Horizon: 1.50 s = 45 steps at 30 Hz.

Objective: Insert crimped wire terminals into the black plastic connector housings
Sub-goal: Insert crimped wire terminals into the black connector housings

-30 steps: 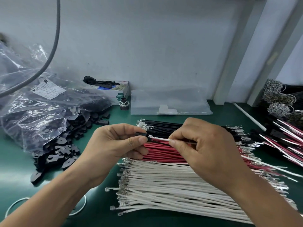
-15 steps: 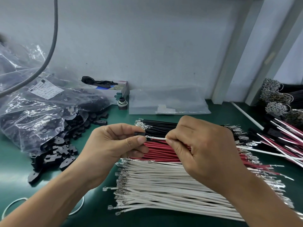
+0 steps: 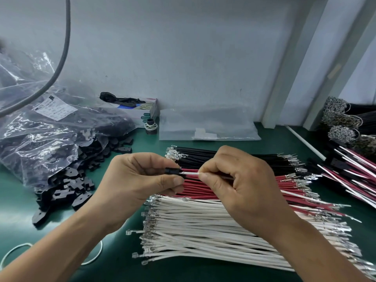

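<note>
My left hand (image 3: 140, 180) pinches a small black connector housing (image 3: 172, 171) between thumb and fingers, above the wire piles. My right hand (image 3: 238, 184) pinches a white wire (image 3: 190, 173) whose left end sits in the housing's right side; its terminal is hidden inside. A red wire seems to run from the same hand, mostly hidden by the fingers. Below the hands lie piles of black wires (image 3: 203, 154), red wires (image 3: 195, 185) and white wires (image 3: 203, 226), all with crimped metal terminals.
Loose black housings (image 3: 67, 186) spill from a clear plastic bag (image 3: 46, 135) at left on the green mat (image 3: 16, 202). A small box (image 3: 146, 112) and a flat clear bag (image 3: 205, 127) stand by the wall. Finished harnesses (image 3: 354, 169) and wire bundles lie right.
The gap between my two hands has shrunk a little and the white wire's terminal has gone into the housing. The view has shifted slightly.
</note>
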Tool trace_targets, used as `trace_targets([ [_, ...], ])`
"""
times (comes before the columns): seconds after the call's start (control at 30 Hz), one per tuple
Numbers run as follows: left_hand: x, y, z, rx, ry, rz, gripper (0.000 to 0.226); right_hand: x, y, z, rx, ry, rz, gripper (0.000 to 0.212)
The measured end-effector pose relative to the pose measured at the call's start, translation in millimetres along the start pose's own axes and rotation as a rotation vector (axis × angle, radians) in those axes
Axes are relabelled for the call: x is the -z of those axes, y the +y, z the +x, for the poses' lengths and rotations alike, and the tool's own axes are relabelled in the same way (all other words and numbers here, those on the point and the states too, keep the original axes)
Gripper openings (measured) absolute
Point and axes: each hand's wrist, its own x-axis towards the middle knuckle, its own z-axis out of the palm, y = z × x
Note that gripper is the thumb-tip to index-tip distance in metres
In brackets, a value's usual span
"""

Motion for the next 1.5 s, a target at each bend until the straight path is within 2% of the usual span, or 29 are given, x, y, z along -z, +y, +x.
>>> trace_targets([
  [0.23, -0.3, -0.3, -0.3, -0.012, 0.024, 0.076, 0.029, -8.4, -2.1, -1.9, 0.03, 0.015, -0.073, 0.011],
  [0.63, -2.2, 4.0, -3.9, -0.033, 0.032, 0.113, 0.031, -18.2, -4.0, -4.8, 0.093, 0.052, -0.013, 0.01],
  [0.83, 0.2, 5.1, -2.8, -0.019, 0.02, 0.035, 0.028, -12.9, -0.2, -1.6, 0.042, 0.036, 0.08, 0.013],
  [1.1, 0.8, 2.8, -2.8, -0.014, 0.009, 0.073, 0.028, -14.1, -0.6, -3.3, 0.027, 0.015, 0.083, 0.013],
  [1.5, 1.5, 1.8, -5.1, -0.028, -0.026, 0.166, 0.035, -17.7, -6.6, -5.1, 0.144, 0.022, -0.058, 0.013],
])
